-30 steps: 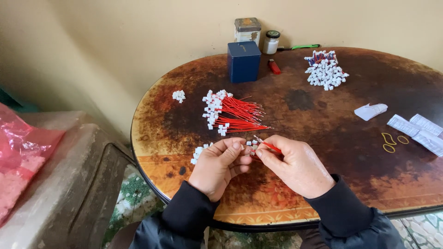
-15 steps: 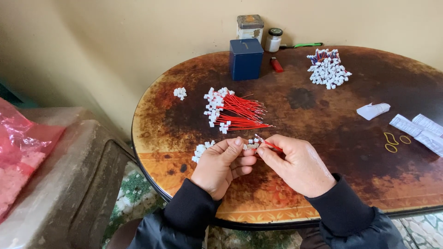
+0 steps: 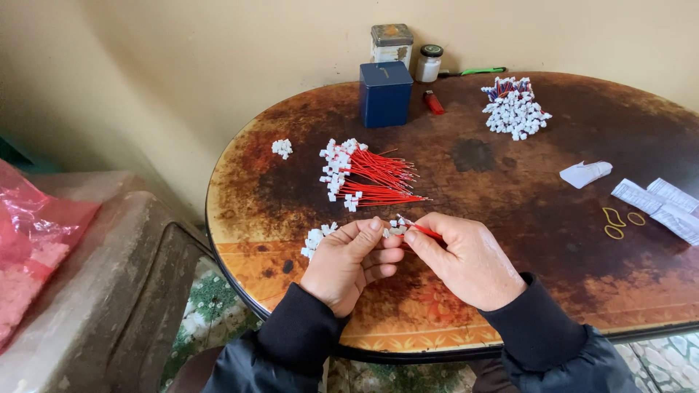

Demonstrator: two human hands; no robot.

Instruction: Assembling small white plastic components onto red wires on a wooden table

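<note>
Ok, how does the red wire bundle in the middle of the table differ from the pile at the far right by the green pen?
The middle bundle lies flat, its red wires fanned out to the right with the white plugs along the left edge. The far pile is heaped, mostly white plugs showing, with red and some dark wires poking out at the top. The middle bundle lies nearer the hands; the far pile sits near the wall. Both are short wires with white plugs.

Cream wall (image 3: 218, 58), worn oval table (image 3: 510, 218), patterned floor (image 3: 211, 306)
</note>
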